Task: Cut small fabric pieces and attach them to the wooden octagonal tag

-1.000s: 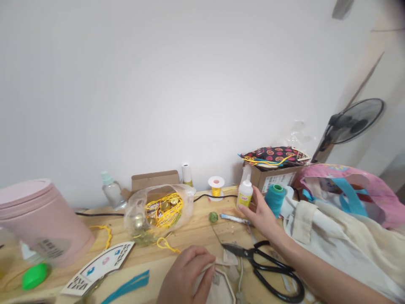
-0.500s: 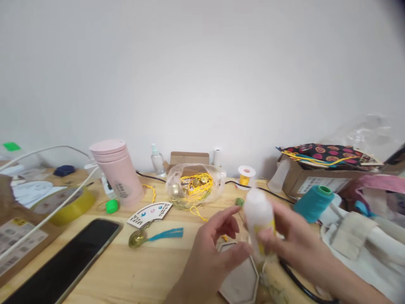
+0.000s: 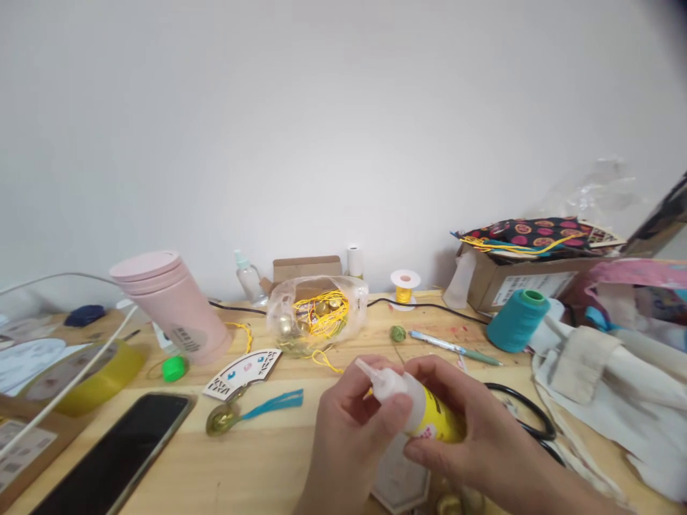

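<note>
Over the near edge of the wooden surface (image 3: pixel 252 465), both hands come in low from the bottom of the view and meet at the bottle (image 3: pixel 437 418). The left hand (image 3: pixel 343 447) is raised with its back toward the viewer, thumb and fingers closed around the white neck. The right hand (image 3: pixel 483 447) reaches in from the right, its fingers wrapped around the yellow label, thumb along the near side and the others over the top. Between them the bottle lies tilted, almost level, its nozzle pointing up and to the left, above the pale plaque (image 3: pixel 400 479), which the hands partly cover.

Half a second ago the bottle is closer to upright and blurred, with only the right hand on it, while the left hand is apart from it, thumb and fingers spread over the plaque. Now the left has closed on the neck and the bottle has tipped over to the left. Beyond the hands, the pen (image 3: pixel 437 341) shows again, near the green ball (image 3: pixel 398 333). The black scissors handles (image 3: pixel 529 408) lie partly hidden behind the right hand, and the teal spool (image 3: pixel 518 322) stands farther off to the right, leaning.
</note>
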